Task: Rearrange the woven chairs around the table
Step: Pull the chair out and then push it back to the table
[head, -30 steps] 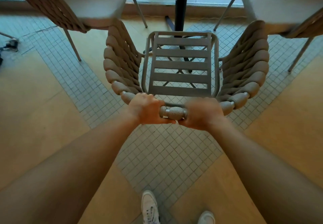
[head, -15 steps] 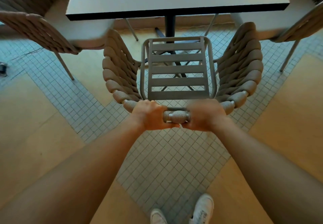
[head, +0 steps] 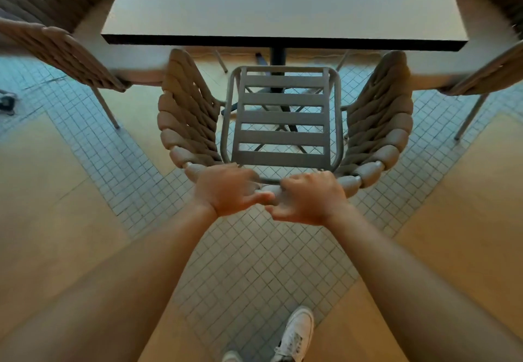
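Observation:
A woven chair point(head: 186, 118) with thick tan rope sides and a grey slatted seat point(head: 281, 118) stands in front of me, facing the table point(head: 283, 8). The seat's front edge sits just under the table's dark near edge. My left hand point(head: 226, 189) and my right hand point(head: 308, 200) lie side by side on the middle of the chair's top back rail. Their fingers curl over the rail and the thumbs stick out below it. A short piece of rail shows between the two hands.
A second woven chair point(head: 56, 45) with a pale cushion stands at the table's left corner, and a third woven chair point(head: 486, 73) at its right corner. The table's black pedestal point(head: 278, 56) rises beyond the seat. My white shoes point(head: 297, 333) stand on the tiled strip.
The chair has slid forward with both hands on its back rail, and its seat now reaches the table edge. I stepped after it. The thumbs have loosened from the rail.

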Motion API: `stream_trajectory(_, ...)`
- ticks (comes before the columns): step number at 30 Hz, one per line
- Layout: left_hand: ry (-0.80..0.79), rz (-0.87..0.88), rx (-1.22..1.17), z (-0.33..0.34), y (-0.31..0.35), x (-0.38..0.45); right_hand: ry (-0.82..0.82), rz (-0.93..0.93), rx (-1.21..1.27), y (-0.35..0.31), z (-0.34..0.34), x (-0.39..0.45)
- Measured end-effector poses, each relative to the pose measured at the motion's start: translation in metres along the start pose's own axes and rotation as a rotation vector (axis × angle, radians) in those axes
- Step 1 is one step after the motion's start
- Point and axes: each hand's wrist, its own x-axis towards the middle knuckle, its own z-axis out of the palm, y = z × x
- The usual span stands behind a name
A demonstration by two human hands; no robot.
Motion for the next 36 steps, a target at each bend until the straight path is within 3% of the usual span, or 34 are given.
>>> stream_trajectory(3, 0.245, -0.311, -0.05, 0.013, 0.021, -0.003, 0.278, 0.022, 0.077, 0.0, 0.011, -0.013)
stream_trajectory(5, 0.299, -0.583, -0.11, 0.016, 0.031, -0.004, 0.447, 0.18, 0.049, -0.007, 0.02, -0.017)
stream_trajectory(7, 0.335, -0.8, -0.252, 0.018, 0.038, -0.006, 0.515, 0.408, 0.074, -0.018, 0.025, -0.021)
stream_trajectory(11, 0.488, -1.148, -0.778, 0.018, 0.056, -0.003, 0.567, 0.891, 0.457, -0.042, 0.026, -0.025)
stream_trajectory(14, 0.607, -1.306, -1.203, 0.016, 0.066, 0.003, 0.622, 1.203, 0.859, -0.053, 0.023, -0.012)
stream_trajectory(16, 0.645, -1.359, -1.323, 0.013, 0.068, 0.006, 0.714, 1.283, 1.185, -0.054, 0.02, -0.004)
stream_trajectory(18, 0.647, -1.372, -1.308, 0.01, 0.069, 0.007, 0.772, 1.28, 1.277, -0.054, 0.02, -0.002)
stream_trajectory(36, 0.604, -1.342, -1.247, 0.015, 0.057, -0.001, 0.775, 1.309, 1.166, -0.063, 0.02, 0.005)
